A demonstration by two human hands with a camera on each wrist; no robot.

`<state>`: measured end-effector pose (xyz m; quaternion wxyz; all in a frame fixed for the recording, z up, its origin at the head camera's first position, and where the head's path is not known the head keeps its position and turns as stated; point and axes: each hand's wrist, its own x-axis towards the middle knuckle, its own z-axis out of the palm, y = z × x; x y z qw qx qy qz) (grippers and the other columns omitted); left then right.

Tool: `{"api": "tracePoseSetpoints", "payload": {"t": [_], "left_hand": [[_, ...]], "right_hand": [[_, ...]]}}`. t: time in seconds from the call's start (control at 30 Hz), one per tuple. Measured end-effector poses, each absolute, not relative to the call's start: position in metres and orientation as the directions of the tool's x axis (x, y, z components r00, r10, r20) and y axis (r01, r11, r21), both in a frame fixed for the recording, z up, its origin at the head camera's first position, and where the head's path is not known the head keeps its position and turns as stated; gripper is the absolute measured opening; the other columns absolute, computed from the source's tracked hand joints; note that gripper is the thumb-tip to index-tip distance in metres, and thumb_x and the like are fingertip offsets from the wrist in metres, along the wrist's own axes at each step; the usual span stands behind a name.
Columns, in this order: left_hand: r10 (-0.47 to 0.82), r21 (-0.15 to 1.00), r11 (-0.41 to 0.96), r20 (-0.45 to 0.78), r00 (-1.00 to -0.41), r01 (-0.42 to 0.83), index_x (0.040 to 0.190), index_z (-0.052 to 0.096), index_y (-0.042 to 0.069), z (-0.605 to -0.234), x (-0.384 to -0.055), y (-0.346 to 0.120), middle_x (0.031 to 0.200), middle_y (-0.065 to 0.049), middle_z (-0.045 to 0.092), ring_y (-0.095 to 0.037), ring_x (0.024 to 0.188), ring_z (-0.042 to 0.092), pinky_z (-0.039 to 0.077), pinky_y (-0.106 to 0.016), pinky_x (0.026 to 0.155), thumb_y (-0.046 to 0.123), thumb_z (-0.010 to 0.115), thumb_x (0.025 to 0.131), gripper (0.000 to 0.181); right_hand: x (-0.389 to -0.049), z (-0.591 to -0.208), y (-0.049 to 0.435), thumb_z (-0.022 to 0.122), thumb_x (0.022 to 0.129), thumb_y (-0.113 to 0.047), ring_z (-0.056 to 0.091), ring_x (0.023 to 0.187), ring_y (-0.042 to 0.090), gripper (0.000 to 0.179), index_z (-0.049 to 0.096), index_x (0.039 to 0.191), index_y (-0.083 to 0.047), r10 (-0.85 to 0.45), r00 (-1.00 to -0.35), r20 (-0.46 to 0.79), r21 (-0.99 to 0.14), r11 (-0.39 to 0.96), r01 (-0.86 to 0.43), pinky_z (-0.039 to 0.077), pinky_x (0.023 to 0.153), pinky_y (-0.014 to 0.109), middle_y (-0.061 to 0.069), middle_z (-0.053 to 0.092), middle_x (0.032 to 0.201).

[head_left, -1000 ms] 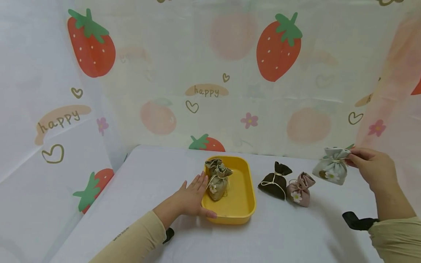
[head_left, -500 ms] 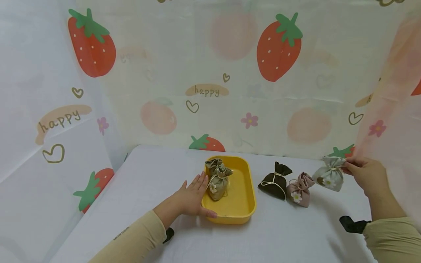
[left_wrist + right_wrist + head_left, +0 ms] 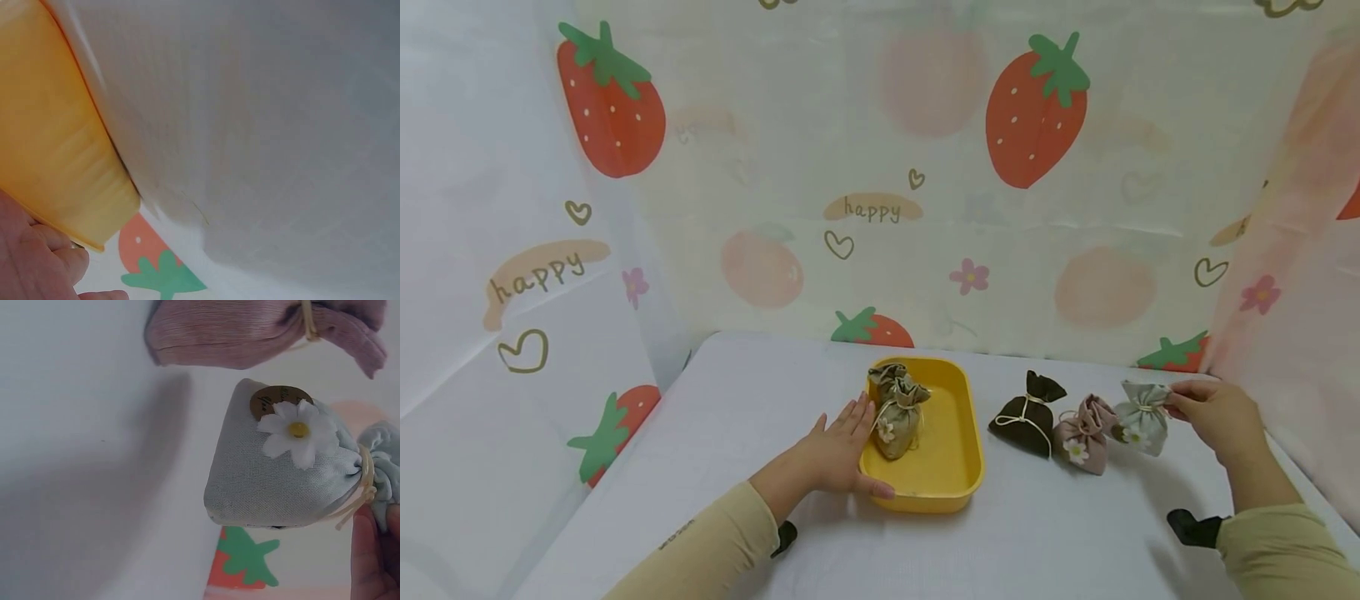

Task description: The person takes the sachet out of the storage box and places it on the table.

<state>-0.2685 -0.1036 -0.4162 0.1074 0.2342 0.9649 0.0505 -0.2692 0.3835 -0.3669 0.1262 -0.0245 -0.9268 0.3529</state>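
Observation:
My right hand [image 3: 1221,417] pinches the gathered neck of a pale grey-blue drawstring pouch [image 3: 1142,421]. In the right wrist view that pouch [image 3: 281,469] shows a white cloth daisy and a brown oval label. Just left of it sits a dusty pink pouch [image 3: 1086,437] with a daisy, and beyond that a dark brown pouch [image 3: 1026,421] tied with cream cord. My left hand [image 3: 835,450] lies with straight fingers along the left rim of a yellow tray [image 3: 951,483], thumb at the near corner. Olive-beige pouches [image 3: 898,425] lean against the tray's left inner side.
A white cloth covers the table [image 3: 760,392]. Behind it rises a pale curtain [image 3: 880,125] printed with strawberries and hearts, continuing along both sides. A black strap end [image 3: 1193,528] sticks out by the right sleeve.
My right hand has lowered the pale grey-blue pouch and shifted it left, close beside the pink one. The left hand and the tray have stayed in place.

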Motion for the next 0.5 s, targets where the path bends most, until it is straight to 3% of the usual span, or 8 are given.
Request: {"api": "tracePoseSetpoints", "payload": {"t": [0.17,0.5], "left_hand": [[0.462,0.148,0.886,-0.188,-0.867,0.44,0.147,0.002,0.007,-0.416,-0.268,-0.104,0.153,-0.009,-0.003,-0.024,0.14,0.0,0.011,-0.056,0.106,0.088,0.042,0.057,0.128],[0.46,0.139,0.887,-0.19,-0.867,0.44,0.147,0.0,0.007,-0.417,-0.268,-0.103,0.153,-0.009,-0.005,-0.024,0.14,0.0,0.011,-0.056,0.106,0.089,0.04,0.056,0.129]], "right_hand": [[-0.269,-0.378,0.386,0.053,0.091,-0.01,0.057,0.063,-0.01,0.033,0.056,0.106,0.019,0.113,-0.976,0.187,-0.686,0.726,-0.047,0.043,0.058,0.008,0.006,0.069,0.079],[-0.263,-0.391,0.383,0.054,0.092,-0.014,0.062,0.067,-0.003,0.037,0.055,0.11,0.018,0.123,-0.988,0.094,-0.737,0.675,0.014,0.048,0.06,0.013,0.005,0.069,0.081]]}}
